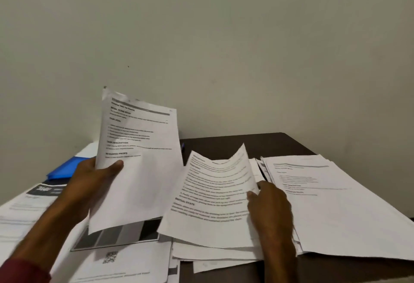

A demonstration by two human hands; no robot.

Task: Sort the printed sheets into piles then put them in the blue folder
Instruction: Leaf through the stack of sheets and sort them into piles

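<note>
**Asker:** How far has the sorting got?

**Describer:** Partway, by my judgement. The left hand point(89, 184) holds one printed sheet point(139, 166) upright. Its thumb presses the front near the lower left edge, and the other fingers are hidden behind the paper. The right hand point(271, 208) pinches the right edge of a second sheet point(212, 195), thumb on top. That sheet bows upward, and its near end lies on a middle pile point(215, 252) under the palm.

**Asker:** Are any piles made?

**Describer:** Just beyond the right fingertips, a fairly tidy stack point(331, 211) lies on the dark table point(246, 143). Around and below the left wrist, loose sheets point(22, 217) overlap untidily, among them one with grey blocks point(118, 236). These look unsorted.

**Asker:** And the blue folder?

**Describer:** The blue folder point(65, 168) lies flat just behind the left knuckles, partly covered by paper. I cannot tell whether it is open. Filing seems not yet begun. Both held sheets need a pile, then the loose ones, and then everything goes into the folder.
</note>
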